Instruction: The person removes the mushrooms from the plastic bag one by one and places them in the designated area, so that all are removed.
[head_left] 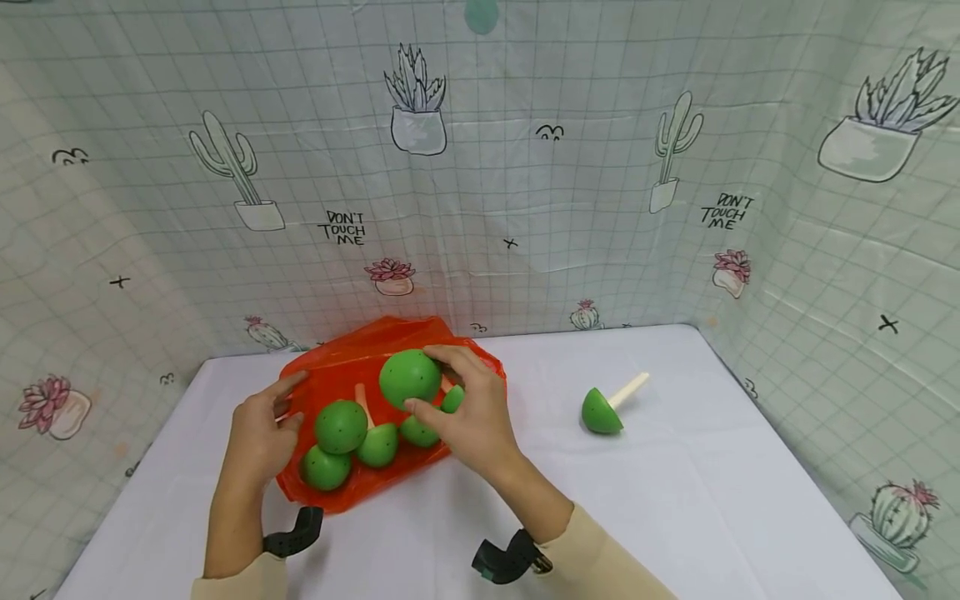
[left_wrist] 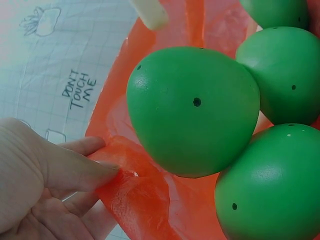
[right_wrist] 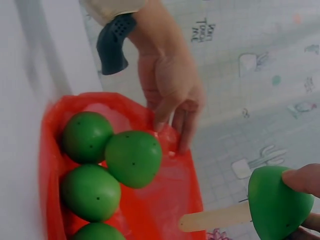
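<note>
In the head view, my right hand [head_left: 480, 412] holds up a green dome with black dots [head_left: 405, 379] over the open red plastic bag [head_left: 390, 335]. The right wrist view shows the thumb and fingers gripping its rounded side, and a pale wooden stick [right_wrist: 215, 218] pointing out from the flat face toward the bag. My left hand [head_left: 258, 437] pinches the bag's left edge between thumb and fingers. Several more such green domes [head_left: 341, 427] lie inside the bag, one resting against others; a stick [head_left: 363, 402] shows on one of them.
To the right on the white-covered table [head_left: 675, 517] lies another green dome [head_left: 602, 412] with its stick [head_left: 628, 389] angled up to the right. A grid-patterned cloth [head_left: 510, 183] with cactus drawings hangs behind and along the sides. Dark wrist-worn devices [head_left: 296, 535] sit on both wrists.
</note>
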